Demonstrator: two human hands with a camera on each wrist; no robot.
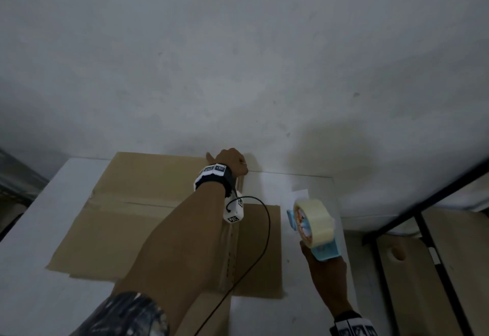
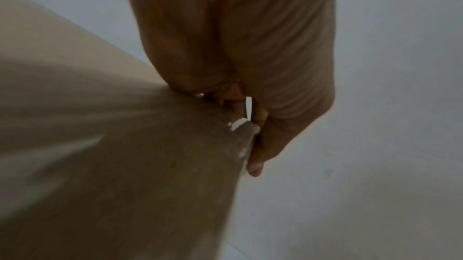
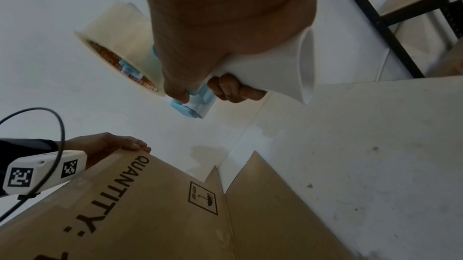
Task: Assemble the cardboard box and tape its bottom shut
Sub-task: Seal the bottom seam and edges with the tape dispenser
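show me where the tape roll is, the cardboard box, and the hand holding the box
tape roll [image 1: 315, 219], head view, on its clear outer band.
cardboard box [image 1: 132, 219], head view, on its top panel.
left hand [image 1: 231, 161], head view, on its back, gripping the box's far edge.

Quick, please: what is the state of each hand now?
Left hand: gripping the box edge.
Right hand: holding the tape dispenser.

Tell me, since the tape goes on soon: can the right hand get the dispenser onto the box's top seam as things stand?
Probably yes. The right hand grips the tape dispenser just beside the cardboard box, with bare table between. Only the left forearm, reaching across to the left hand at the far edge, crosses part of the seam.
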